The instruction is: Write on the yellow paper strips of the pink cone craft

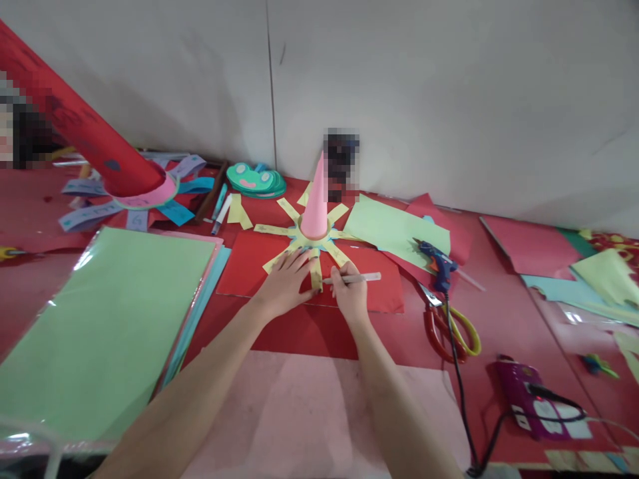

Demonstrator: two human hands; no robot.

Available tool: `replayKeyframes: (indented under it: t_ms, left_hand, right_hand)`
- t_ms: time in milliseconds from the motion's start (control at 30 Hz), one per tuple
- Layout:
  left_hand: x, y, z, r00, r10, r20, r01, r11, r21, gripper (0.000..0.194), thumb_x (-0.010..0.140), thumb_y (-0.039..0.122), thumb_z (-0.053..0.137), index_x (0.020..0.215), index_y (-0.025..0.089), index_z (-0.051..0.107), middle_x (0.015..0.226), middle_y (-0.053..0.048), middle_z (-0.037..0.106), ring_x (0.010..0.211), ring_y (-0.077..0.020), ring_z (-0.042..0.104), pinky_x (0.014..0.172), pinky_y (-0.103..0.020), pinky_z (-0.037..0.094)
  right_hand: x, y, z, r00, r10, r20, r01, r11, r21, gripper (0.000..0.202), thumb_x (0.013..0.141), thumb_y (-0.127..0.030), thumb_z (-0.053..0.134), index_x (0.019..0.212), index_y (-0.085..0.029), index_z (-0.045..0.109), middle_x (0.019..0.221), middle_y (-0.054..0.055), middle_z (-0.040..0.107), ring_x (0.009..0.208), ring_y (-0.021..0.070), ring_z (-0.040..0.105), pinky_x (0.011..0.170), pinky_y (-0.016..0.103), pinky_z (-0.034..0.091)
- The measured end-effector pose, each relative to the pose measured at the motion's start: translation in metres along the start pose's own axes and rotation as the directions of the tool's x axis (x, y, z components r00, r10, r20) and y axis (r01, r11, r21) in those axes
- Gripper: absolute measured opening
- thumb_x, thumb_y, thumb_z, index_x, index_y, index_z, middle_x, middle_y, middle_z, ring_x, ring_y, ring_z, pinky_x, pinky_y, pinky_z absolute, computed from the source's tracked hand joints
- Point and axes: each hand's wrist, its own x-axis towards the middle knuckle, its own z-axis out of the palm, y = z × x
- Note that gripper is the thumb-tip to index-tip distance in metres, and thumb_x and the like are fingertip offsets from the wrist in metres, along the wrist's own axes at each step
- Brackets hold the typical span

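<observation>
A pink paper cone [315,206] stands upright in a ring from which several yellow paper strips [272,230] spread out, over a red sheet [382,276]. My left hand [285,283] lies with fingers spread on the near strips, its thumb by the end of the strip [316,269] that points toward me. My right hand [348,289] grips a white pen [367,277], whose tip is at the right edge of that same strip. Small dark marks show on some strips.
Green sheets [114,319] lie at left, near a red tube [74,120] on purple and blue strips. To the right are a blue glue gun [442,266], scissors [469,332] and a purple device [532,399] with cables. Green frog-face cutouts [255,181] lie by the wall.
</observation>
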Motion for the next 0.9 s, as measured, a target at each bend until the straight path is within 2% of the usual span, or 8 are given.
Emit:
replayKeyframes:
  t_ms: [167, 400, 633, 900]
  left_hand:
    - [-0.0006, 0.0008, -0.0009, 1.0, -0.012, 0.021, 0.012, 1.0, 0.005, 0.058, 0.091, 0.04, 0.047, 0.143, 0.019, 0.033, 0.154, -0.008, 0.03, 0.143, -0.0277, 0.02, 0.117, -0.046, 0.016]
    - [-0.0016, -0.0003, -0.0045, 0.998, 0.01, 0.057, -0.009, 1.0, -0.021, 0.058, 0.091, 0.035, 0.043, 0.145, 0.019, 0.029, 0.155, -0.008, 0.027, 0.145, -0.0261, 0.014, 0.118, -0.045, 0.01]
    - [-0.0019, -0.0013, -0.0034, 0.999, 0.013, 0.044, -0.011, 0.999, -0.048, 0.062, 0.088, 0.037, 0.046, 0.145, 0.022, 0.028, 0.156, -0.007, 0.024, 0.145, -0.0266, 0.013, 0.118, -0.046, 0.011]
    - [-0.001, 0.0016, -0.005, 0.998, -0.011, 0.068, 0.012, 1.0, -0.017, 0.064, 0.085, 0.036, 0.048, 0.144, 0.018, 0.03, 0.155, -0.009, 0.026, 0.145, -0.0276, 0.014, 0.118, -0.046, 0.011]
  right_hand:
    - [-0.0002, -0.0009, 0.0002, 1.0, 0.011, 0.003, -0.011, 1.0, 0.01, 0.035, 0.084, -0.04, 0.054, 0.062, -0.025, 0.032, 0.039, -0.01, 0.035, 0.04, 0.0121, 0.054, 0.039, 0.02, 0.037]
    - [-0.0007, -0.0001, 0.0001, 0.999, 0.036, 0.0, -0.036, 0.999, 0.008, 0.036, 0.083, -0.042, 0.055, 0.062, -0.025, 0.031, 0.039, -0.01, 0.036, 0.041, 0.013, 0.054, 0.037, 0.02, 0.033]
    - [-0.0002, 0.0001, -0.0003, 1.0, 0.023, 0.01, -0.023, 1.0, -0.003, 0.034, 0.083, -0.04, 0.054, 0.061, -0.025, 0.032, 0.042, -0.008, 0.039, 0.047, 0.0145, 0.058, 0.039, 0.02, 0.031]
    - [-0.0021, -0.0054, -0.0004, 0.999, -0.007, 0.033, 0.009, 0.998, -0.061, 0.032, 0.081, -0.032, 0.052, 0.058, -0.024, 0.032, 0.04, -0.01, 0.036, 0.037, 0.0084, 0.038, 0.042, 0.021, 0.032]
